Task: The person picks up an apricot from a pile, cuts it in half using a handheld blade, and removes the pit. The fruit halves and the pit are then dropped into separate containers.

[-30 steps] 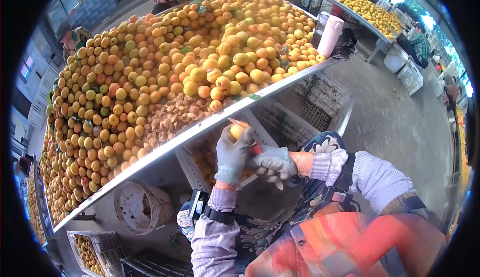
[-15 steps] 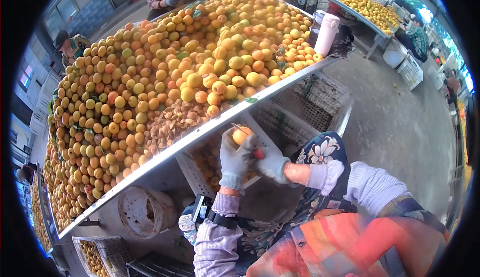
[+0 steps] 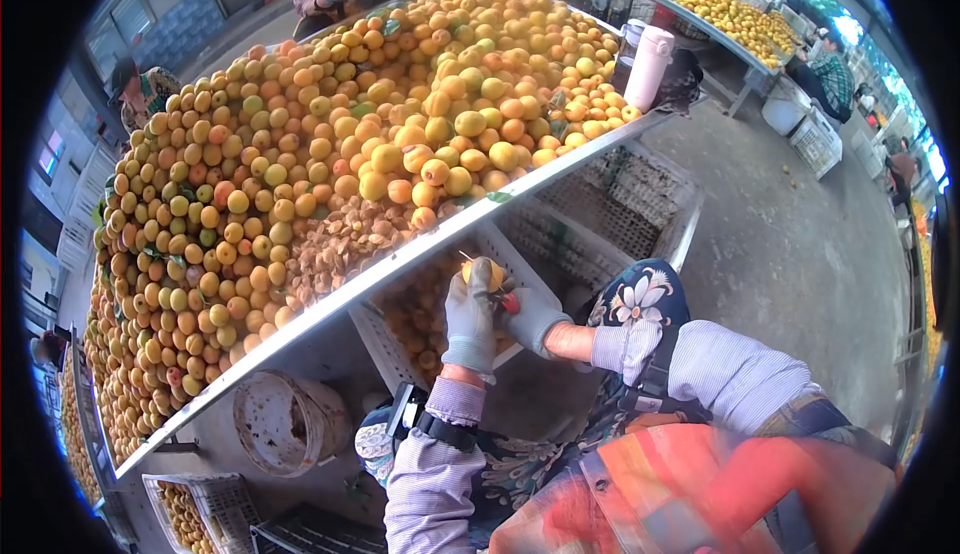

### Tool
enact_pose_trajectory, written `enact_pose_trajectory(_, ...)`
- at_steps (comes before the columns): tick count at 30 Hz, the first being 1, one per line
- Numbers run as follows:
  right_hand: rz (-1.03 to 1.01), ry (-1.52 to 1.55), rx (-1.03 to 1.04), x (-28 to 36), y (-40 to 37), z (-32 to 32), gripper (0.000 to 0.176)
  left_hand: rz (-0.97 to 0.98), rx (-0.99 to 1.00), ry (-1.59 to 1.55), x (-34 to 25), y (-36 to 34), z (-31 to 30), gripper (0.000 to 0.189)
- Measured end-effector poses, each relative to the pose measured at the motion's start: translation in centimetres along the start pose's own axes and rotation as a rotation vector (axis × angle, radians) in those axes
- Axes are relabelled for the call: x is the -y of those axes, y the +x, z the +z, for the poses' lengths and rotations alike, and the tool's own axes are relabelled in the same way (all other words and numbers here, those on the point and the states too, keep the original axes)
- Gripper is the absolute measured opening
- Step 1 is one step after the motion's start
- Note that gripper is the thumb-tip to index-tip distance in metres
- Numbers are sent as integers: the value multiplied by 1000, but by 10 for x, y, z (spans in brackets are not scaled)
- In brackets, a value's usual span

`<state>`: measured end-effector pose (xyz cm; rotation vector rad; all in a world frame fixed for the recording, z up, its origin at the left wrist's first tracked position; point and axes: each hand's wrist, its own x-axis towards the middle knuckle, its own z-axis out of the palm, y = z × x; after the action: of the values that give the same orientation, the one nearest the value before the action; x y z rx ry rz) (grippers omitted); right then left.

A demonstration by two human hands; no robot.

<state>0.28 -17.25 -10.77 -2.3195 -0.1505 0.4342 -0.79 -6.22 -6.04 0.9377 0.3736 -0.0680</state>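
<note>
Gripping an apricot (image 3: 482, 274) just below the table's metal edge (image 3: 330, 294), the gloved left hand (image 3: 468, 319) steadies it; the right hand (image 3: 530, 319) clasps what seems a red-handled knife (image 3: 505, 300) against it.

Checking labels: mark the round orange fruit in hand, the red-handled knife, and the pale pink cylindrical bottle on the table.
round orange fruit (image 3: 482, 273), head view, exposed upper skin.
red-handled knife (image 3: 511, 302), head view, the red handle.
pale pink cylindrical bottle (image 3: 648, 69), head view, mid-body.
</note>
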Motion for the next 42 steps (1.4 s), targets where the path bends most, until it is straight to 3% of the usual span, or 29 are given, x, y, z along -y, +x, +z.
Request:
enact_pose_trajectory(4, -17, 91, 6, 12, -3, -7, 25, 66, 53, 16, 3, 7, -8, 33)
enact_pose_trajectory(9, 11, 228, 65, 17, -11, -10, 22, 113, -32, 330, 1, 5, -6, 28)
enact_pose_trajectory(11, 334, 548, 424, 30, -22, -24, 16, 117, 8, 323, 1, 9, -15, 27)
enact_pose_trajectory(12, 334, 550, 425, 37, -28, -37, 16, 122, 58, 321, 0, 10, -18, 26)
enact_pose_trajectory(14, 377, 805, 758, 41, -37, -61, 9, 125, 83, 311, -3, 9, -19, 26)
enact_pose_trajectory(17, 505, 936, 932, 34, -31, -59, 14, 120, 125, 309, -12, 3, -19, 26)
enact_pose_trajectory(23, 353, 1227, 1165, 23, -28, -39, 17, 101, 208, 243, -27, -11, -19, 30)
enact_pose_trajectory(24, 353, 1229, 1166, 27, -31, -41, 17, 112, 212, 285, -29, -14, -18, 31)
enact_pose_trajectory(26, 359, 832, 819, 40, -38, -46, 16, 145, 213, 331, -25, -10, -23, 32)
enact_pose_trajectory(28, 328, 878, 735, 16, -30, -30, 15, 184, 220, 378, -20, -4, -27, 34)
enact_pose_trajectory(30, 296, 919, 651, 12, -40, -28, 14, 278, 102, 319, -21, -2, -23, 42)
enact_pose_trajectory(32, 282, 744, 409, 23, -63, -41, 15, 309, 73, 339, -29, -2, -27, 49)
enact_pose_trajectory(34, 259, 766, 368, 24, -65, -53, 16, 472, 74, 405, -23, 8, -35, 51)
enact_pose_trajectory(36, 332, 978, 165, 29, -60, -74, 20, 448, 98, 427, -21, -1, -28, 55)
enact_pose_trajectory(38, 217, 1142, 85, 31, -42, -79, 25, 427, 131, 456, -16, -5, -22, 58)
enact_pose_trajectory(40, 230, 1244, 103, 33, -29, -76, 32, 575, 123, 841, -11, -5, -20, 66)
enact_pose_trajectory(42, 158, 1233, 115, 45, -27, -68, 41, 652, 133, 962, -10, -9, -18, 70)
